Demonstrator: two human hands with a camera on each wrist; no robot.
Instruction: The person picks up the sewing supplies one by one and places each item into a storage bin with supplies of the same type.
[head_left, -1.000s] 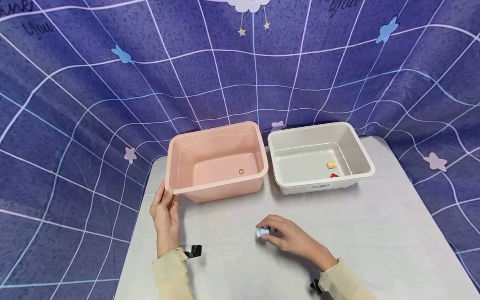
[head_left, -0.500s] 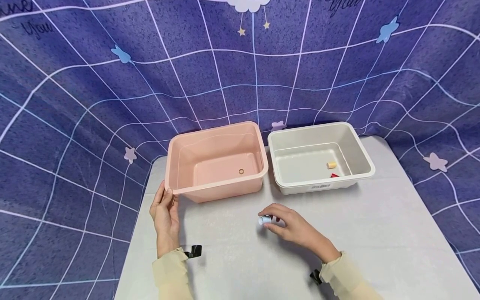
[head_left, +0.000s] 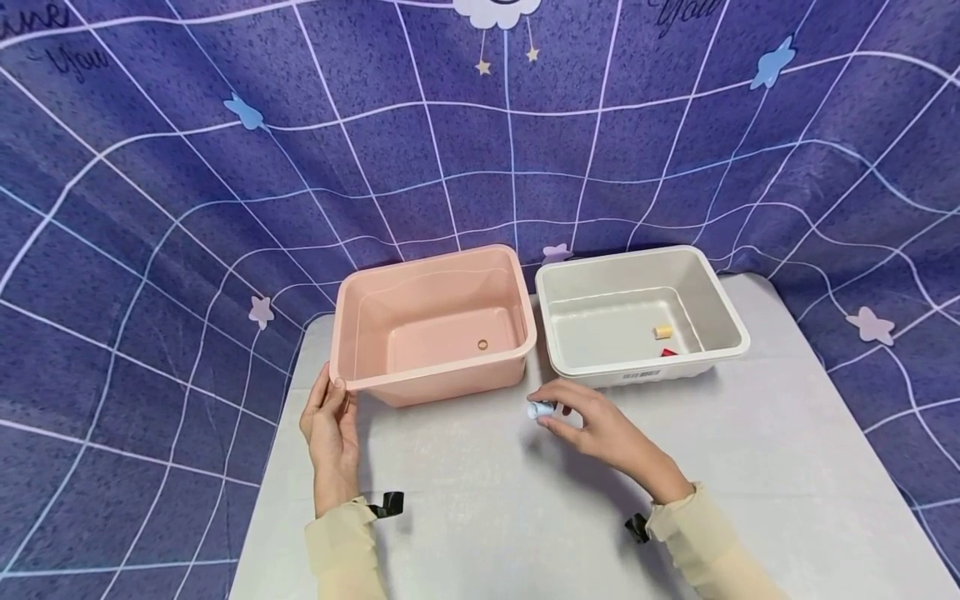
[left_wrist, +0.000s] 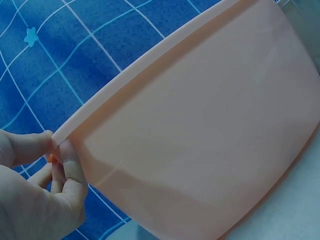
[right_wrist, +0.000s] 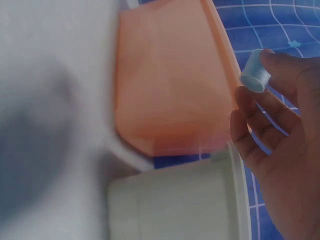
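Note:
My right hand (head_left: 596,423) pinches a small light-blue cylinder (head_left: 541,409) between thumb and fingers, above the table just in front of the bins. In the right wrist view the blue cylinder (right_wrist: 255,71) shows a round end facing the camera. At the near left corner of the pink plastic bin (head_left: 442,380), my left hand (head_left: 330,429) grips the rim, thumb on one side and fingers on the other, as the left wrist view also shows. Inside the pink bin lies a small gold-coloured ring (head_left: 482,344).
A light-grey bin (head_left: 637,367) stands right of the pink one, holding a yellow cylinder (head_left: 663,332) and a red piece (head_left: 669,352) partly hidden by the front wall. Behind both bins hangs a blue curtain (head_left: 480,142). Both bins stand on a grey-covered table (head_left: 465,508).
My right hand has moved away from me and slightly right, carrying the light-blue cylinder closer to the bins. The left hand has stayed at the pink bin's corner.

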